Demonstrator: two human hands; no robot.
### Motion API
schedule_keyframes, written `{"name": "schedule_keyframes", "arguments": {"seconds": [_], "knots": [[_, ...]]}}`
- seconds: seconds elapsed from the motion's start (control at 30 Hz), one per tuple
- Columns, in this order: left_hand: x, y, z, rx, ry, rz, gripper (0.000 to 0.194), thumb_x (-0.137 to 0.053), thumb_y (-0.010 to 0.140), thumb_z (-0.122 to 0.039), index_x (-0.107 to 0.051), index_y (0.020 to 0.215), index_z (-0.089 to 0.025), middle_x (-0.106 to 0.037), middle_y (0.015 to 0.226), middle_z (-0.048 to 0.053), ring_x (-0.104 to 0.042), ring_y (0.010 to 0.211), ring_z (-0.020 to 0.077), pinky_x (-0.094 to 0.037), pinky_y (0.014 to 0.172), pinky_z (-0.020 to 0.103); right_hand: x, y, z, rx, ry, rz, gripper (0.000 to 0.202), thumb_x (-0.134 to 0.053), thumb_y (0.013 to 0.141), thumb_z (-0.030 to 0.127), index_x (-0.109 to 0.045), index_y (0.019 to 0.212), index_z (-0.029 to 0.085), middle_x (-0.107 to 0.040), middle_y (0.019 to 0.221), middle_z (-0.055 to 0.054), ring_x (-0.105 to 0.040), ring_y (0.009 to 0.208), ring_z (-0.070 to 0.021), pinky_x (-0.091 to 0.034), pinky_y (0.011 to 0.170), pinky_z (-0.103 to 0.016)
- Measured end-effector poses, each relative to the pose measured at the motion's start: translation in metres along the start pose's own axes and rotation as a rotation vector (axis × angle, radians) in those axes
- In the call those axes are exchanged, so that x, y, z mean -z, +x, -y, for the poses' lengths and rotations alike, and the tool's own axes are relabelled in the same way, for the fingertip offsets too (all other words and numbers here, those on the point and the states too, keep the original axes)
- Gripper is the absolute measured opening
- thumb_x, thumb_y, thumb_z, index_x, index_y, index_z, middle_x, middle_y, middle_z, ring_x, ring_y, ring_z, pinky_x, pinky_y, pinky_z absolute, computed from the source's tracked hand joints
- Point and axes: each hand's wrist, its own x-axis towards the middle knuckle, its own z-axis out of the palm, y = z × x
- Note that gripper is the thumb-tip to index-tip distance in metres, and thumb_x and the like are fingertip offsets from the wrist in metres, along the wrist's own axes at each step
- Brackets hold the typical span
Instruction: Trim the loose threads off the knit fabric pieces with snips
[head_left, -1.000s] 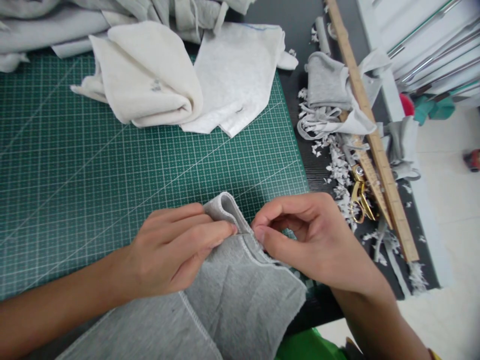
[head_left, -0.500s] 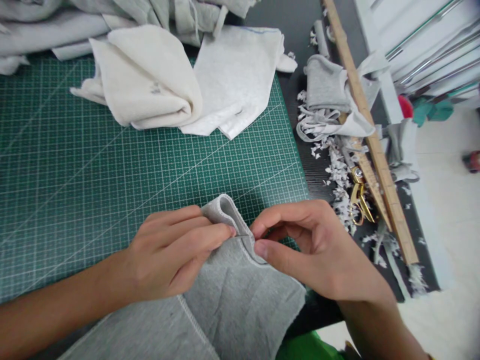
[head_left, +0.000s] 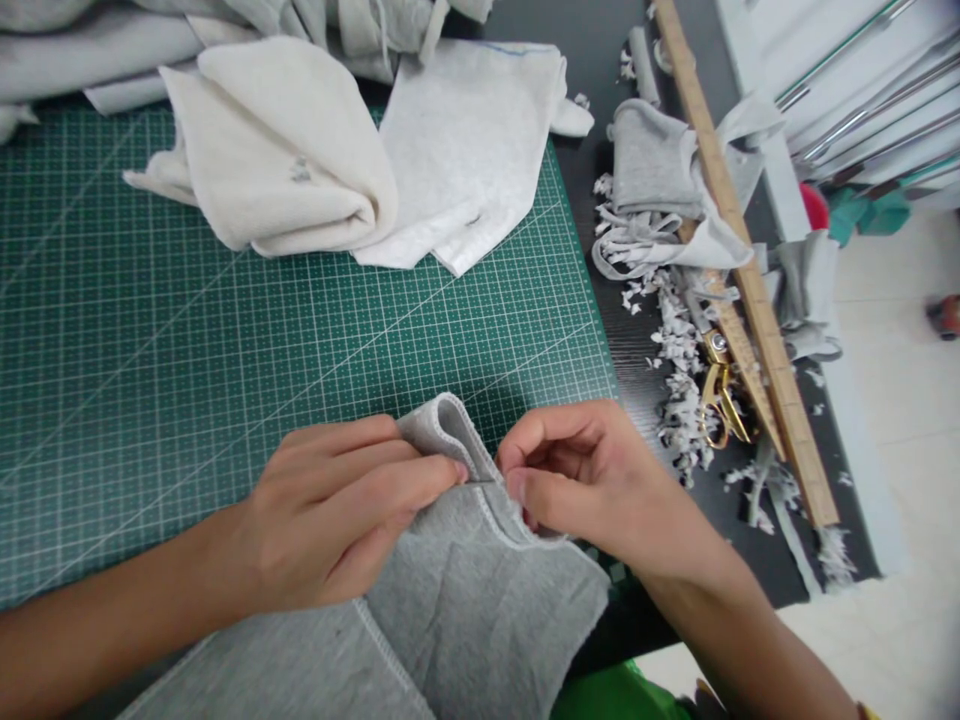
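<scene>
The grey cloth [head_left: 495, 590] is at the near right part of the green cutting mat [head_left: 300, 340]. Its far end is doubled into a loop with pale overlocked edges; its lower part spreads toward the bottom of the view. The left hand [head_left: 341, 515] has its grip closed, thumb and fingers pressed together on the fold. The right hand [head_left: 585, 490] has thumb and forefinger nearly together, pinching at the open edge, remaining fingers curled. A thin dark line [head_left: 482, 483] crosses the cloth between the two grips; whether it is a pin, needle or crease cannot be told.

Beyond the hands, a folded cream cloth [head_left: 285, 150] bearing a small dark mark lies on the mat, overlapping a white cloth [head_left: 472, 150]. A heap of grey fabric [head_left: 262, 25] occupies the far left.

Right of the mat, the black counter [head_left: 632, 340] carries grey offcuts [head_left: 652, 165], small scraps [head_left: 679, 345], gold-handled scissors [head_left: 724, 405] and a long wooden ruler [head_left: 784, 400] lying across some offcuts. A shorter wooden strip [head_left: 750, 365] lies beside the ruler. Pale floor [head_left: 900, 470] shows past the counter's edge.
</scene>
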Motion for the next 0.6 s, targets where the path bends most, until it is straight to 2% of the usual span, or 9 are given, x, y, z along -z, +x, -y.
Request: {"name": "schedule_keyframes", "arguments": {"seconds": [0.1, 0.2, 0.33, 0.5, 0.6], "knots": [[0.0006, 0.0016, 0.0007, -0.016, -0.011, 0.010, 0.023, -0.056, 0.094, -0.002, -0.067, 0.110, -0.013, -0.077, 0.091, 0.002, -0.073, 0.081, 0.0144, -0.063, 0.070, 0.026, 0.0009, 0.0023, -0.0011, -0.028, 0.038, 0.013, 0.010, -0.070, 0.064, 0.006, -0.066, 0.062, 0.015, -0.058, 0.050, 0.006, -0.046, 0.043, -0.0040, -0.033, 0.040, -0.014], [-0.0013, 0.0034, -0.0003, -0.007, -0.015, -0.015, 0.021, -0.057, 0.093, 0.000, -0.065, 0.107, -0.013, -0.076, 0.087, 0.001, -0.071, 0.073, 0.0127, -0.060, 0.063, 0.023, -0.0006, 0.0012, -0.0020, -0.043, 0.053, 0.031, 0.013, -0.077, 0.063, 0.006, -0.068, 0.065, 0.015, -0.059, 0.052, 0.006, -0.047, 0.045, -0.0039, -0.034, 0.041, -0.013], [-0.0023, 0.0019, -0.0019, 0.025, 0.027, -0.003, 0.021, -0.057, 0.092, 0.000, -0.066, 0.107, -0.012, -0.074, 0.081, 0.002, -0.069, 0.066, 0.0130, -0.056, 0.056, 0.024, -0.0019, -0.0010, -0.0012, -0.043, 0.047, 0.040, 0.016, -0.086, 0.064, 0.014, -0.069, 0.064, 0.015, -0.060, 0.053, 0.005, -0.049, 0.046, -0.0049, -0.038, 0.042, -0.014], [0.0022, 0.0011, -0.0028, 0.015, -0.009, 0.007, 0.021, -0.056, 0.091, 0.000, -0.067, 0.104, -0.012, -0.076, 0.084, 0.002, -0.071, 0.070, 0.0133, -0.060, 0.064, 0.024, 0.0015, -0.0012, -0.0005, -0.038, 0.037, 0.031, 0.019, -0.088, 0.064, 0.017, -0.069, 0.064, 0.015, -0.061, 0.053, 0.004, -0.051, 0.046, -0.0049, -0.040, 0.044, -0.014], [0.0046, 0.0015, -0.0029, 0.009, -0.001, 0.008, 0.019, -0.057, 0.091, -0.002, -0.067, 0.101, -0.014, -0.076, 0.084, 0.001, -0.072, 0.068, 0.0131, -0.060, 0.060, 0.024, 0.0030, -0.0016, -0.0012, -0.037, 0.028, 0.021, 0.020, -0.089, 0.064, 0.019, -0.070, 0.065, 0.015, -0.062, 0.054, 0.004, -0.051, 0.047, -0.0051, -0.040, 0.043, -0.015]]}}
